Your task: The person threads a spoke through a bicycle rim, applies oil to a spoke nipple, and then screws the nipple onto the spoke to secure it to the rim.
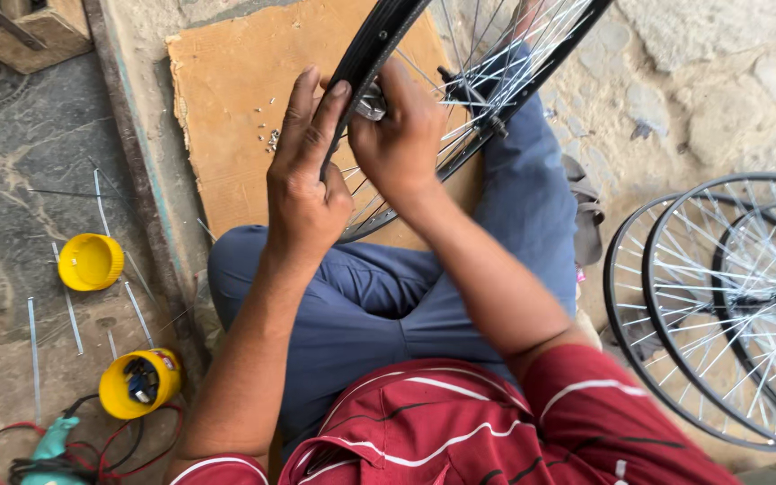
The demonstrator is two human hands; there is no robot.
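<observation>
Both hands on the bicycle wheel: left hand pinching the rim, right hand pinching a metal tool. I'd say it's light and stiff; hold the rim, not the spokes.

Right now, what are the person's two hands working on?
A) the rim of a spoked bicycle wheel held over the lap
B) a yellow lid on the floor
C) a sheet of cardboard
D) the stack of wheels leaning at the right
A: the left hand grips the black rim of the spoked wheel and the right hand presses at the same rim, while the yellow lid lies untouched on the floor.
</observation>
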